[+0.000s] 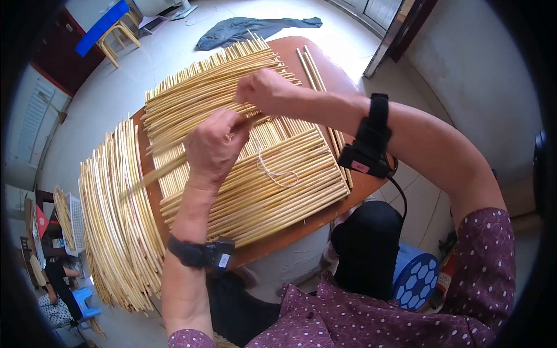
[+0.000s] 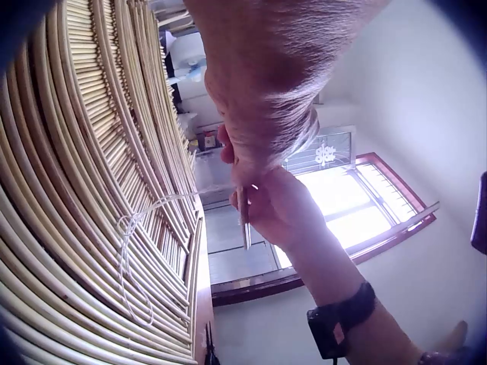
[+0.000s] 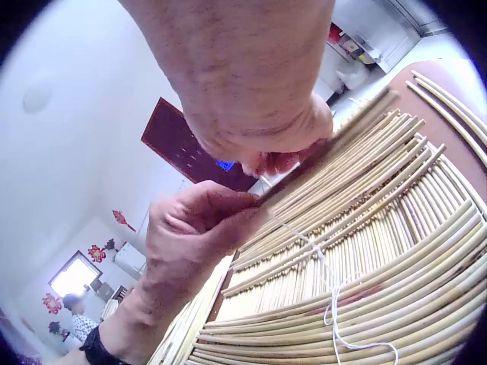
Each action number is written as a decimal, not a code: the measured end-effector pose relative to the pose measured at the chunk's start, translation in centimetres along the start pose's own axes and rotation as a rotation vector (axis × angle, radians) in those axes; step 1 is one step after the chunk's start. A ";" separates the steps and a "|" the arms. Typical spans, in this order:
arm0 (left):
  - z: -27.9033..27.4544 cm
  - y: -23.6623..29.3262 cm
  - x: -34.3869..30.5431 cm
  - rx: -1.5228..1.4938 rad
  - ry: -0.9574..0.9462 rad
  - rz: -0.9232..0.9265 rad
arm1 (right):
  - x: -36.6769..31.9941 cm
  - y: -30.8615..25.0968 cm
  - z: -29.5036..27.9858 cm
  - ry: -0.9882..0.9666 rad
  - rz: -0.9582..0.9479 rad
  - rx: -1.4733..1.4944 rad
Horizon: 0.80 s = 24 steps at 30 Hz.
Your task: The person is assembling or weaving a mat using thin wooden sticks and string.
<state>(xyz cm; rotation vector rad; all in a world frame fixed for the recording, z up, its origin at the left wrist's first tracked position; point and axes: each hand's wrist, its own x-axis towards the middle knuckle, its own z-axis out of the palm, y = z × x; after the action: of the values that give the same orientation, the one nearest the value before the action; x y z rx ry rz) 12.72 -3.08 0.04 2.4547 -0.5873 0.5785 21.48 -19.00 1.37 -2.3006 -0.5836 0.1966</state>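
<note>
My left hand (image 1: 214, 148) pinches a blurred stick (image 3: 342, 137) above the mat of pale sticks (image 1: 272, 185). A white string (image 1: 272, 171) rises from the mat to the hands and trails loosely across the front sticks. Just beyond and to the right, my right hand (image 1: 267, 93) has its fingers curled; a short bit of white shows between the hands in the right wrist view, where it seems to grip string, though its fingertips are partly hidden. In the left wrist view the stick's end (image 2: 245, 228) juts out below both hands.
A large pile of sticks (image 1: 119, 220) lies left of the brown table (image 1: 255, 252). A few loose sticks (image 1: 313, 69) lie on its right side. Dark cloth (image 1: 238, 32) is on the floor behind. A blue stool (image 1: 84, 301) and a seated person are at lower left.
</note>
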 end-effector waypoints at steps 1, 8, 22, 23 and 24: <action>0.1 0.0 -0.2 -0.047 -0.060 -0.026 | 0.5 -0.9 -0.8 0.057 0.101 0.084; 1.9 -1.5 -0.7 -0.125 -0.136 -0.091 | 2.4 0.8 -6.5 0.169 0.333 0.774; 3.2 -1.9 -1.2 -0.122 -0.244 -0.049 | 2.2 11.9 -11.3 0.019 -0.429 0.011; 3.2 -1.9 -1.1 -0.121 -0.247 -0.048 | 0.3 8.5 -8.8 -0.197 -0.227 0.131; 3.2 -1.9 -1.1 -0.132 -0.237 -0.045 | -0.3 6.7 -6.7 -0.331 0.136 0.123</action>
<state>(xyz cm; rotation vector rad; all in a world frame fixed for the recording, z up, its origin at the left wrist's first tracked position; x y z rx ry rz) 13.72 -3.21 -3.71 2.4200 -0.6389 0.2242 25.64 -27.51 1.43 -2.2027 -0.5604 0.6699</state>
